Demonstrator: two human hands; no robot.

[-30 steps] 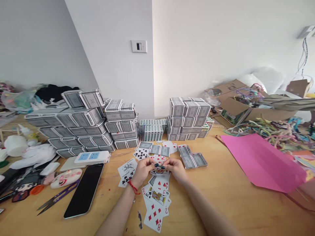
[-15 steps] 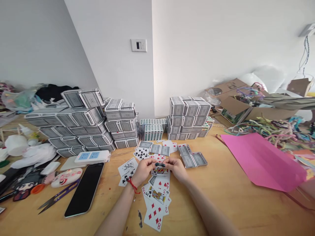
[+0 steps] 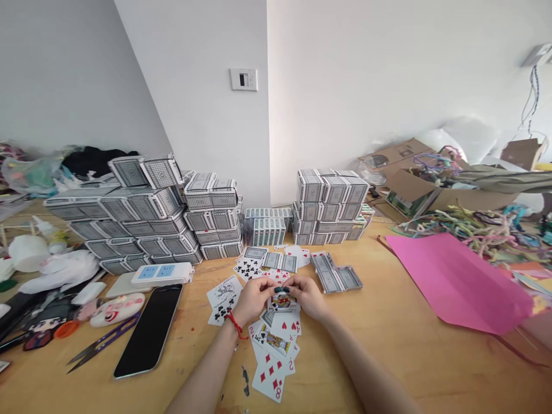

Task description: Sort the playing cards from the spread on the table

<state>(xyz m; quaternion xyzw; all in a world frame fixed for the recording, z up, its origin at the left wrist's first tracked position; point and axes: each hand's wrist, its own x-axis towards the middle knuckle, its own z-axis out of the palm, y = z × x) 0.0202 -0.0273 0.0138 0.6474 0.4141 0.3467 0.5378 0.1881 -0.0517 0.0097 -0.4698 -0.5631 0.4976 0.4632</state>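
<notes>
Between my two hands is a playing card with a face-card picture (image 3: 283, 303), pinched at its far edge. My left hand (image 3: 254, 300), with a red string on the wrist, closes on it from the left. From the other side my right hand (image 3: 309, 296) pinches it too, both thumbs nearly meeting. Below lie loose cards: a heart card (image 3: 290, 323), a king (image 3: 276, 340) and an eight of diamonds (image 3: 268, 376). A joker (image 3: 224, 292) is left of my left hand. Folded card pieces (image 3: 330, 273) sit beyond my right hand.
Tall stacks of folded-card blocks stand at left (image 3: 142, 224) and right (image 3: 330, 207), with small card boxes (image 3: 268, 230) between them. Nearer left are a phone (image 3: 149, 330), scissors (image 3: 101, 345) and a power strip (image 3: 161, 274). Pink paper (image 3: 463, 282) lies right.
Both hands have shifted very slightly to the right with the card, and more of its picture shows below the thumbs. The pinch stays the same.
</notes>
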